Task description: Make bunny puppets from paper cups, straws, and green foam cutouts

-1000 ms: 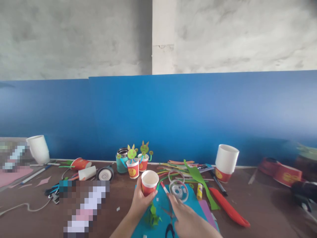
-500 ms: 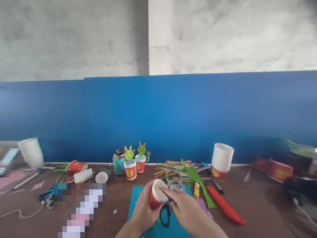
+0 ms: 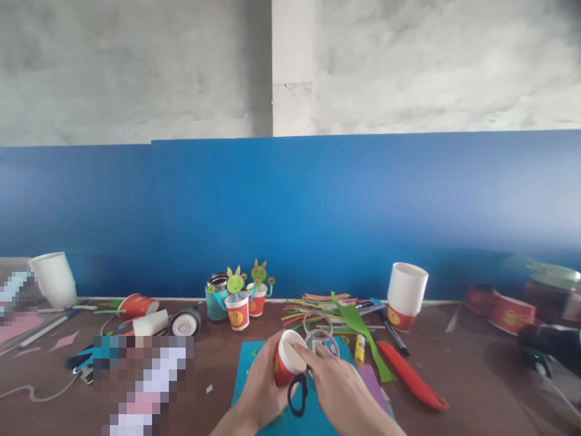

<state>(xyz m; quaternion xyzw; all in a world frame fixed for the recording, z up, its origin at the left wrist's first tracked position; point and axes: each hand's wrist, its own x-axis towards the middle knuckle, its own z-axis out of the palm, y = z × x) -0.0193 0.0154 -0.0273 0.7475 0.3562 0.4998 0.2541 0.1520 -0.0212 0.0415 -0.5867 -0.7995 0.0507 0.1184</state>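
Observation:
My left hand is wrapped round a red and white paper cup, tilted so that its pale round end faces up toward me. Against that cup my right hand is closed on a pair of scissors; one black handle loop hangs below the fingers. The blades are mostly hidden by hand and cup. Under both hands lies a blue sheet with green scraps. Behind them stand two paper cups with green animal faces and pipe-cleaner arms, the nearer decorated cup and the farther decorated cup.
A teal flask stands behind the decorated cups. Tape rolls, colourful pipe cleaners, a glue stick, green paper and a red pouch lie to the right. Stacked cups stand farther back.
My right hand, with the scissors, has shifted slightly left, and the handle loop has turned and moved left. The cup stays in my left hand, almost unmoved.

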